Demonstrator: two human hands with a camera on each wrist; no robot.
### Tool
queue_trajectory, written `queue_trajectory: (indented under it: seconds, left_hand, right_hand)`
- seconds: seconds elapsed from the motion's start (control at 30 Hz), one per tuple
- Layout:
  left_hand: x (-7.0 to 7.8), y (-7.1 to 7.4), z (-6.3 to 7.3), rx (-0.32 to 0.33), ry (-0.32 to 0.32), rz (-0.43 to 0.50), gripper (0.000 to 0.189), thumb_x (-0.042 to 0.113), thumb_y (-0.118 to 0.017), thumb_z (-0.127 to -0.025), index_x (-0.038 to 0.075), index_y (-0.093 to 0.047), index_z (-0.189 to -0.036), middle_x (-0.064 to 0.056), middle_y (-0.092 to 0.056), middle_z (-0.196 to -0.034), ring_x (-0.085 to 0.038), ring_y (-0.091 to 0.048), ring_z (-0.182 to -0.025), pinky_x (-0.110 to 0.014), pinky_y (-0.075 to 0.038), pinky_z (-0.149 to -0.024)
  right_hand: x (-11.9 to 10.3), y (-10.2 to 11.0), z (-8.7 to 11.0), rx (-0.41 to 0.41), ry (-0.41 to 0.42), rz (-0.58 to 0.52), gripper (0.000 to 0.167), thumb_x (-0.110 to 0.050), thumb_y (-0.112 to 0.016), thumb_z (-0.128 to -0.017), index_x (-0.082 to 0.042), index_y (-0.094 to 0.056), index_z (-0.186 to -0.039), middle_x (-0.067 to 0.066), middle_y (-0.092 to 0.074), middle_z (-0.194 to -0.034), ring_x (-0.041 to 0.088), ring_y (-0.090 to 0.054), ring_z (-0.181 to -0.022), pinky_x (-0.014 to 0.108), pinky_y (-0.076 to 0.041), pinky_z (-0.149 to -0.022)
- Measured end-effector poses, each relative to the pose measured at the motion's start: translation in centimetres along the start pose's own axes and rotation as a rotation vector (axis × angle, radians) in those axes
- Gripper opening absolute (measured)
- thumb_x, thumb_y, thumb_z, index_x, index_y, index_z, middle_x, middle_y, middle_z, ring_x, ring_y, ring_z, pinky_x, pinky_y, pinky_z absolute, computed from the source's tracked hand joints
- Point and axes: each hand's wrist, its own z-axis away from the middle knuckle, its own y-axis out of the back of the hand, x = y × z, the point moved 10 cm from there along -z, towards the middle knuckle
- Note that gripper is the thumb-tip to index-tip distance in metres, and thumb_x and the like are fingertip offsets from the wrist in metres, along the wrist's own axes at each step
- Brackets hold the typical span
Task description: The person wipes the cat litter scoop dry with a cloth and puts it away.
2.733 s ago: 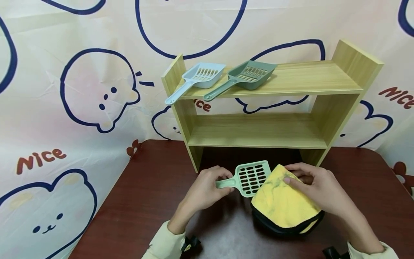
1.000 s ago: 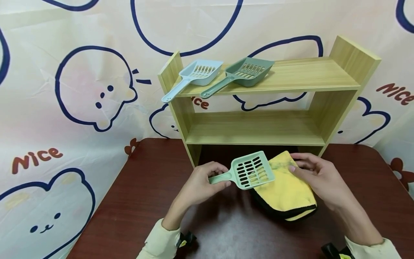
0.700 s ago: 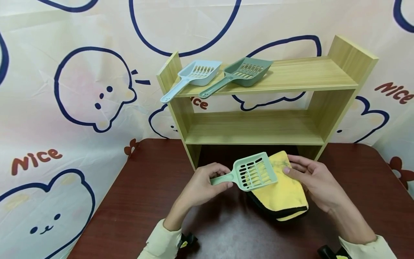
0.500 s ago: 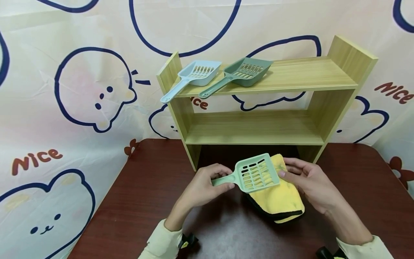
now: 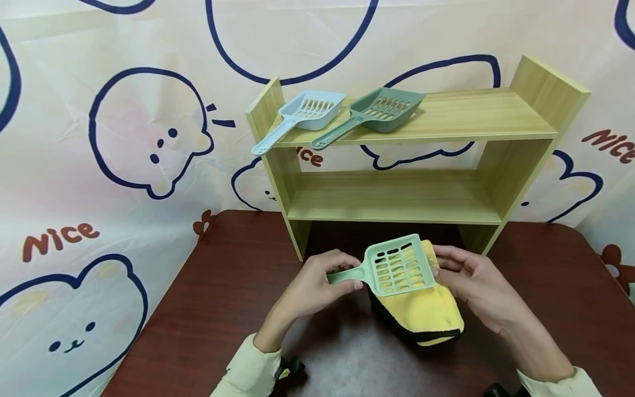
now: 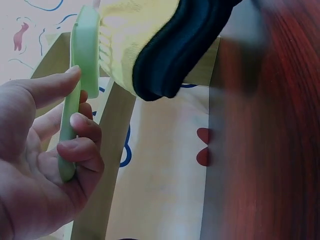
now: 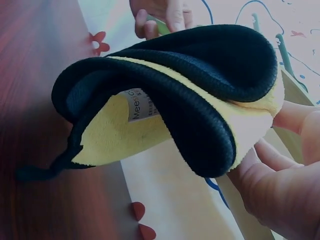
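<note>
My left hand [image 5: 315, 284] grips the handle of a light green slotted litter scoop [image 5: 368, 270], held above the table with its head pointing right. In the left wrist view the thumb [image 6: 65, 82] lies along the handle and the fingers curl round it. My right hand [image 5: 478, 286] holds a folded yellow cloth [image 5: 426, 311] with black edging, pinched at its upper right. The cloth lies behind the scoop's head, against its underside, and yellow shows through most slots. In the right wrist view the cloth's folds [image 7: 200, 115] hang in loops with a printed white label [image 7: 141, 105].
A pale wooden shelf unit [image 5: 397, 198] stands at the back of the dark red-brown table [image 5: 238, 309]. On its top board lie a light blue scoop [image 5: 283, 135] and a dark green scoop [image 5: 342, 132], handles jutting over the front edge. A patterned curtain [image 5: 163, 237] hangs behind.
My right hand has carried the cloth leftward, further behind the scoop's head, so more slots show yellow. The scoop has tilted and shifted slightly right. Both hands keep their holds.
</note>
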Motion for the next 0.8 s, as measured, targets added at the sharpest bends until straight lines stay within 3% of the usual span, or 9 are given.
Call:
queue_trajectory:
  seconds: [0.4, 0.8]
  left_hand:
    - [-0.9, 0.8, 0.0, 0.012, 0.013, -0.064, 0.024, 0.017, -0.088, -0.090, 0.018, -0.080, -0.113, 0.005, -0.072, -0.098, -0.012, -0.062, -0.082, -0.024, -0.053, -0.075]
    - [-0.7, 0.6, -0.1, -0.005, 0.011, -0.009, 0.024, 0.015, -0.088, -0.090, 0.017, -0.080, -0.113, 0.004, -0.075, -0.102, -0.008, -0.063, -0.085, -0.024, -0.053, -0.076]
  right_hand:
    - [-1.2, 1.9, 0.5, 0.056, 0.018, -0.042, 0.041, 0.002, -0.056, -0.108, -0.015, -0.058, -0.145, 0.002, -0.074, -0.126, 0.014, -0.078, -0.104, 0.034, -0.065, -0.077]
    - [-1.1, 1.4, 0.4, 0.037, 0.011, -0.056, 0.039, 0.001, -0.055, -0.109, -0.014, -0.058, -0.145, 0.003, -0.073, -0.125, 0.015, -0.078, -0.105, 0.035, -0.066, -0.078]
